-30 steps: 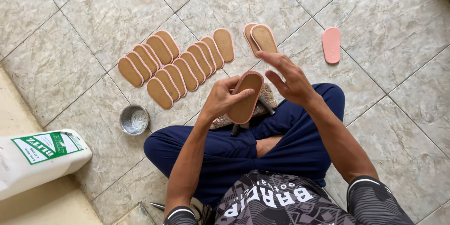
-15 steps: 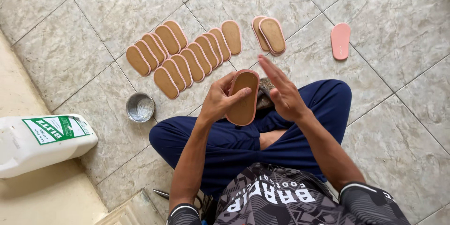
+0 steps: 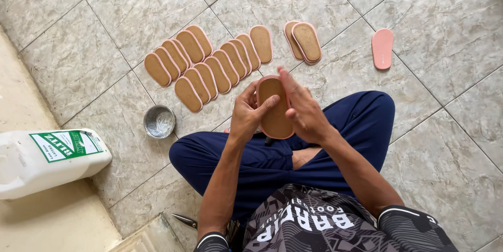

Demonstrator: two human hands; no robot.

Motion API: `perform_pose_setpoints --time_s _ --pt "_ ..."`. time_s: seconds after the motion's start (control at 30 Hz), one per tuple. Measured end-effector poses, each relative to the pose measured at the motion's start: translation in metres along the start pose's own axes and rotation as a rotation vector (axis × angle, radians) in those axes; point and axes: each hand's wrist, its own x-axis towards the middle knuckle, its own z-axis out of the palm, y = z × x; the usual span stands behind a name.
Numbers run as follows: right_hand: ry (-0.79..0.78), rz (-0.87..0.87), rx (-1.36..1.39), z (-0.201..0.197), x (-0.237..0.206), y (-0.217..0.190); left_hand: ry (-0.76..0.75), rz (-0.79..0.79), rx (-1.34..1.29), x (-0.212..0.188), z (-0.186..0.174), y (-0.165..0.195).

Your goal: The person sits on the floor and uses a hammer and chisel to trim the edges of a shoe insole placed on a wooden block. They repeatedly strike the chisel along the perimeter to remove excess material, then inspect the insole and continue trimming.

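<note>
I sit cross-legged on a tiled floor. My left hand (image 3: 248,114) holds a small tan sole with a pink edge (image 3: 274,118) upright over my lap, thumb laid across its face. My right hand (image 3: 303,109) presses flat against the sole's right side, fingers straight. Ahead on the floor lie several matching tan soles (image 3: 207,67) in overlapping rows. A short stack of soles (image 3: 305,41) rests further right. One pink sole (image 3: 382,48) lies alone at the far right.
A small metal bowl (image 3: 159,122) stands on the tiles left of my knee. A large white plastic jug with a green label (image 3: 47,160) lies on its side at the left. Scissors tips (image 3: 184,220) show near my left elbow.
My right hand has come down from an open raised pose onto the sole's side. The view has shifted slightly, so the floor items appear further right.
</note>
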Motion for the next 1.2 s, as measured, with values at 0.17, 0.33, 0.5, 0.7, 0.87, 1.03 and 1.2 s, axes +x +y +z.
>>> perform_pose_setpoints --time_s 0.17,0.33,0.5,0.7,0.87,1.03,1.2 --pt "0.004 0.049 0.036 0.02 -0.035 -0.01 0.216 0.065 -0.014 0.005 -0.016 -0.012" --pt "0.164 0.354 0.514 0.024 -0.031 0.015 0.241 0.038 0.011 0.005 -0.014 -0.044" --pt "0.143 0.549 0.875 0.02 -0.022 0.032 -0.123 0.238 -1.045 0.001 -0.02 -0.046" --pt "0.215 0.502 0.674 0.007 -0.024 0.028 0.221 -0.11 -0.139 -0.009 -0.034 -0.021" --pt "0.39 0.213 -0.124 -0.008 -0.004 0.021 0.188 -0.117 0.128 -0.016 -0.025 -0.026" --pt "0.223 -0.03 -0.654 -0.003 0.0 0.028 0.228 -0.075 0.043 -0.018 -0.026 -0.04" --pt "0.351 0.646 -0.015 -0.013 -0.011 0.056 0.292 -0.018 -0.263 -0.016 -0.033 -0.05"
